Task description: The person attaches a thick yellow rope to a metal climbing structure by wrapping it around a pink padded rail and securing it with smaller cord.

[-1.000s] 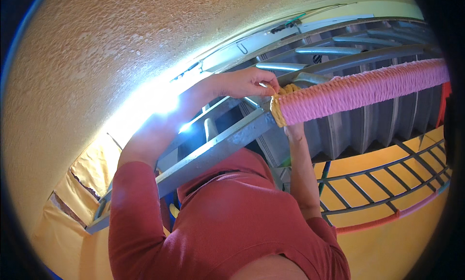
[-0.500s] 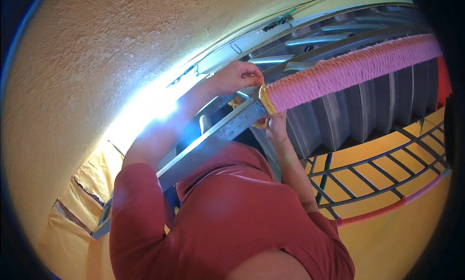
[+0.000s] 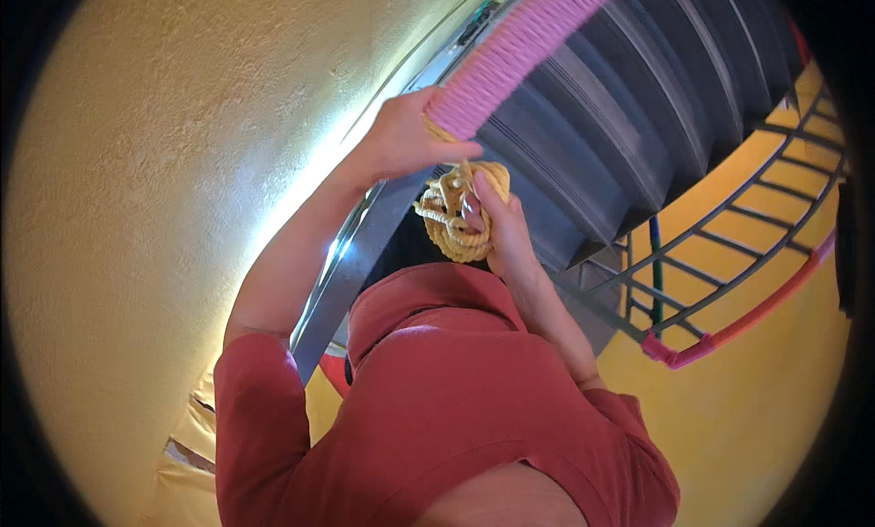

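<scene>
A metal handrail (image 3: 335, 295) runs up from lower left, its upper part wound tightly in pink rope (image 3: 510, 58). At the lower end of the pink winding, a short band of yellow rope (image 3: 439, 132) circles the rail. My left hand (image 3: 396, 137) is closed round the rail there, thumb stretched across the underside; its other fingers are mostly hidden. Just below, my right hand (image 3: 510, 240) grips a looped bundle of yellow rope (image 3: 453, 219), thumb pressed on the coils. Whether a strand links the bundle to the band is hard to make out.
Dark metal stairs (image 3: 583, 135) descend beyond the rail on the right. A curved barred railing (image 3: 720, 263) with a pink and red wrapped handrail (image 3: 756, 317) lies lower right. A rough plaster wall (image 3: 164, 181) stands close on the left, with bright light along the rail.
My right hand has come out from behind the rail with the rope bundle, now below it. The left hand has gone from fingertips at the yellow band to a grasp round the rail. The view has turned.
</scene>
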Tool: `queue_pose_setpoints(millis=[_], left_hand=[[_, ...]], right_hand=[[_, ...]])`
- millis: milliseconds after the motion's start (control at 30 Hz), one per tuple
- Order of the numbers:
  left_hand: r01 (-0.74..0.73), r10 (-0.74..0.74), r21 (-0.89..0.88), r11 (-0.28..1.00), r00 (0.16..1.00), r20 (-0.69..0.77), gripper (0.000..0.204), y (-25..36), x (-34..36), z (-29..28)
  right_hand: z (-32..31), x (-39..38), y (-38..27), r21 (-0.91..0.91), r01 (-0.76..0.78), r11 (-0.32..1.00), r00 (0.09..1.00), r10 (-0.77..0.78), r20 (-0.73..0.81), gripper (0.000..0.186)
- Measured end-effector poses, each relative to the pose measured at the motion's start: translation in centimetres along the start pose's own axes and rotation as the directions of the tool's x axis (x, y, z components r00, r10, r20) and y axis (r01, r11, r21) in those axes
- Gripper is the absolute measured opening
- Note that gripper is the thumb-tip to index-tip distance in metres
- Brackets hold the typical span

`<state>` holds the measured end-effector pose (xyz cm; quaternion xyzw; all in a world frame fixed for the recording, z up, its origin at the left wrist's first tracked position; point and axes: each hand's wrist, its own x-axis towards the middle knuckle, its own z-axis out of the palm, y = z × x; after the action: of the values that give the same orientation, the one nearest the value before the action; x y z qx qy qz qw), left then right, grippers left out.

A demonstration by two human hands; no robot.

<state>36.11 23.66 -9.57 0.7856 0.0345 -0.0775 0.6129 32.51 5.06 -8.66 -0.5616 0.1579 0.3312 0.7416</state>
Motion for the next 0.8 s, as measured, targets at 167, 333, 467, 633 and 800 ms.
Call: queue_pose_setpoints(millis=[167, 333, 467, 633, 800], left_hand=[[0.081, -0.042, -0.213, 0.974, 0.982, 0.184, 0.038, -1.4, 2.5, -0.8], [0.052, 0.039, -0.273, 0.961, 0.946, 0.32, 0.037, -2.7, 2.9, -2.5], [0.051, 0.115, -0.341, 0.939, 0.886, 0.449, 0.041, -3.1, 2.9, -1.8], [-0.024, 0.065, -0.184, 0.983, 0.973, 0.22, 0.044, -2.2, 0.6, -1.6], [-0.195, 0.433, 0.597, 0.778, 0.855, -0.286, 0.032, 3.8, -5.7, 1.1]], right_hand=[[0.7, 0.3, 0.7, 0.118, 0.142, 0.983, 0.99, -0.142, -0.015, 0.013], [1.5, -0.2, 1.4, 0.006, 0.08, 0.997, 0.995, -0.08, -0.065, 0.018], [-0.2, -1.6, 1.3, -0.035, -0.049, 0.998, 0.998, 0.05, 0.026, 0.027], [-3.8, -3.5, 3.2, -0.142, 0.019, 0.99, 1.0, -0.016, 0.021, 0.022], [-5.9, -5.9, 3.9, -0.398, 0.364, 0.842, 0.931, -0.344, 0.124, 0.019]])
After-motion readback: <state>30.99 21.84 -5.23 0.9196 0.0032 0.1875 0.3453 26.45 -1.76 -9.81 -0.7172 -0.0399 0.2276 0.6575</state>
